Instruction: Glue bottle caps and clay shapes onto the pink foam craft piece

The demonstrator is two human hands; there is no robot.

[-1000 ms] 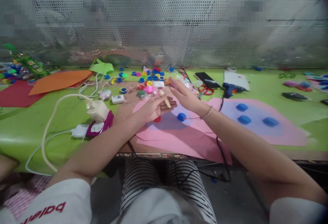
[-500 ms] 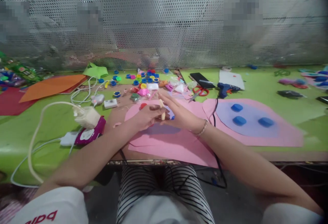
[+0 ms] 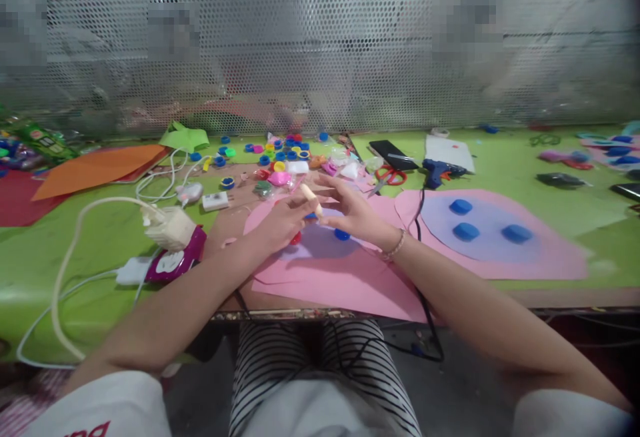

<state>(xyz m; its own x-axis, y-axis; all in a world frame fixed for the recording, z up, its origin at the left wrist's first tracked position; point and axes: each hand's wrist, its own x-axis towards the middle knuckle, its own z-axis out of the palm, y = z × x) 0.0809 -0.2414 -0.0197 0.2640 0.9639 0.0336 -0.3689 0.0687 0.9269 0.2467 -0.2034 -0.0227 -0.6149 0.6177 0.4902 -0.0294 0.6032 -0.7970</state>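
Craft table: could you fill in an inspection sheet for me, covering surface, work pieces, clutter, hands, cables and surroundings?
Surface: green covering, glossy, partly under paper.
Work pieces: two pink sheets with lilac shapes; three blue caps on the right-hand one.
Clutter: loose coloured bottle caps, red-handled scissors, black phone, blue glue gun.
Hands: left grips a cream stick; right close against it, contact unclear.
Cables: black cord crosses paper and hangs over the front edge; cream cable loops at left.
Surroundings: perforated metal screen behind; liquid spills, nothing seen.
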